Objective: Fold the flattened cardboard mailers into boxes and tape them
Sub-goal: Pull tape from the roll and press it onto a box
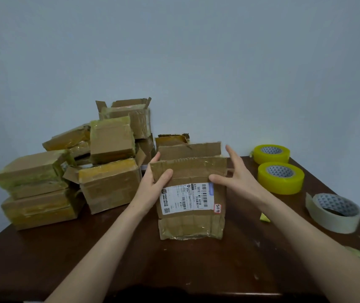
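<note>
Flattened cardboard mailer [191, 221] stands on its lower edge at mid-table [131, 248], label [185, 199] facing the camera, top flaps up. Left hand [152, 184] grips its upper left edge, thumb on the front and fingers behind; right hand [240, 178] is released, thumb touching the front near the right edge, fingers straight and spread past that edge. Pile of taped boxes [109, 184] on the left of the table; on the right, two yellow tape rolls [280, 177] one behind the other, pale tape roll [333, 212] nearer the camera.
</note>
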A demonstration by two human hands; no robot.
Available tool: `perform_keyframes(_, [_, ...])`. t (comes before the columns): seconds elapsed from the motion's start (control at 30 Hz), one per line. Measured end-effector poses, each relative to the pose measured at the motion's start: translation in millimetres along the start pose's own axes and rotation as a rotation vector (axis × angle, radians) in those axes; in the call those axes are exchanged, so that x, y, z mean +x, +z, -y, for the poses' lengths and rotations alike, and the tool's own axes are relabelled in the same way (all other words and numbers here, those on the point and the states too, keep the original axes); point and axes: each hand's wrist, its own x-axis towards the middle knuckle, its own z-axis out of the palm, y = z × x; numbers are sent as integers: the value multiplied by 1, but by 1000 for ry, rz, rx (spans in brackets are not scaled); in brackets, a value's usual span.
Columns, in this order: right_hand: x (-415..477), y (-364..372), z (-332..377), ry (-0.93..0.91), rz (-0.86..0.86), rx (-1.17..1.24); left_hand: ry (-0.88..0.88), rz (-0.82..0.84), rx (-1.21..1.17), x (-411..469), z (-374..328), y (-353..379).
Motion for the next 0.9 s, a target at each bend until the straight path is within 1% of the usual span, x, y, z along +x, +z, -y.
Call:
perform_keyframes(0.1, [12, -7, 5, 79, 65, 90, -10, -97, 0, 5, 0, 4])
perform_keyframes(0.2, [18, -14, 5, 82, 105, 31, 61, -136, 45, 11, -5, 3])
perform_keyframes(0.3, [17, -17, 12, 55, 165, -68, 60, -67, 120, 14, -12, -2])
perform_keyframes(0.4, [15, -13, 16, 20, 113, -175, -13, -7, 217, 21, -13, -2])
perform_keyframes(0.47, [14, -6, 12, 10, 55, -162, -41, 11, 267, 24, -10, -1])
perform_keyframes(0.53, [15, 2, 5, -7, 21, -192, -42, 91, 382, 23, -6, 3])
perform_keyframes(0.6, [20, 10, -5, -4, 54, -360, -35, 166, 494, 19, 5, 13])
perform_keyframes(0.63, [21, 13, -10, 26, 70, -431, -31, 189, 533, 16, 10, 18])
perform_keyframes(0.7, [24, 13, -21, 89, 94, -480, -25, 211, 634, 15, 15, 26])
perform_keyframes(0.83, [33, 13, -26, 108, 140, -546, 36, 277, 1132, 31, 5, 29])
perform_keyframes(0.9, [39, 20, -26, 110, 105, -578, 81, 315, 1198, 36, -3, 41])
